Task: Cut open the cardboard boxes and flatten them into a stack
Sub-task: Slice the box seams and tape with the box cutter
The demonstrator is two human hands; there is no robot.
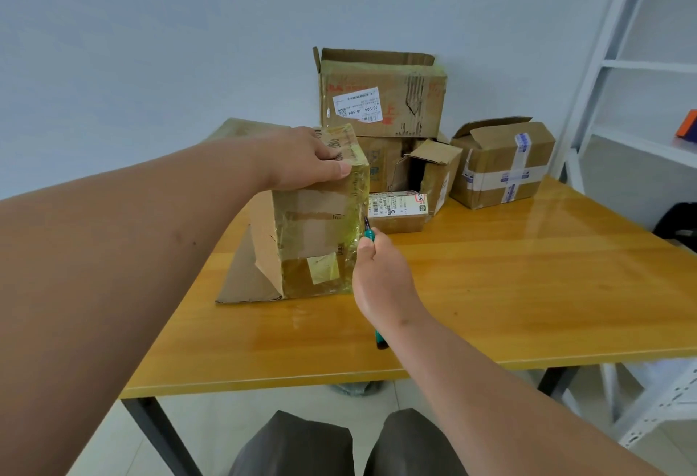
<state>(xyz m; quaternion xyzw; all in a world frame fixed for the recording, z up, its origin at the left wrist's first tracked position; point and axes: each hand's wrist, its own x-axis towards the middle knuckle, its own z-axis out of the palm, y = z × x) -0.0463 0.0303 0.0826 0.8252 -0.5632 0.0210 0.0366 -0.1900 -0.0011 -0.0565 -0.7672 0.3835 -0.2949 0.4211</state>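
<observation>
A tall cardboard box (pixel 313 234) wrapped in yellowish tape stands upright on the wooden table (pixel 509 287), on top of a flattened piece of cardboard (pixel 241 283). My left hand (pixel 305 162) grips the box's top, thumb down its front edge. My right hand (pixel 381 275) holds a green-handled knife (pixel 367 232); its blade touches the box's right vertical edge, and the handle's end sticks out below my wrist.
Behind stand several more boxes: a large open one with a white label (pixel 381 94) stacked on others, a small torn one (pixel 430 170), a low labelled one (pixel 398 211), and one bound with white tape (pixel 501 166). A white metal shelf (pixel 641 98) rises at the right.
</observation>
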